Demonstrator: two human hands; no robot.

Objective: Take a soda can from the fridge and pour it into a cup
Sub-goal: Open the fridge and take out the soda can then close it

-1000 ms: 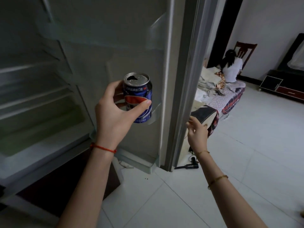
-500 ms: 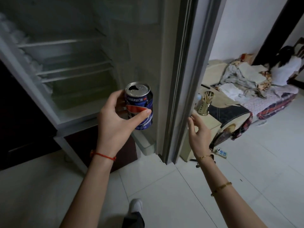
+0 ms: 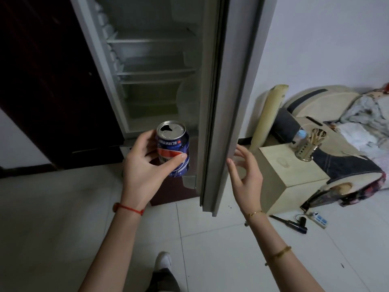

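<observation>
Apparently the fetching step is ending: the left hand (image 3: 145, 167) is gripping the smooth blue aluminium soda can (image 3: 173, 149), upright and already open-topped, just left of the grey fridge door (image 3: 219, 102), while the right hand (image 3: 245, 178), fingers spread and holding nothing, is nearing the door's edge, probably to swing it closed.

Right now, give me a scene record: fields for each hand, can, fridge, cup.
left hand: grips the soda can, upright, in front of the fridge
soda can: top already open; blue with a red and white logo
right hand: fingers spread, holds nothing, at the outer edge of the fridge door
fridge door: open, seen edge-on
fridge: shelves visible, no items made out
cup: none seen in view
side table: right of the door
</observation>
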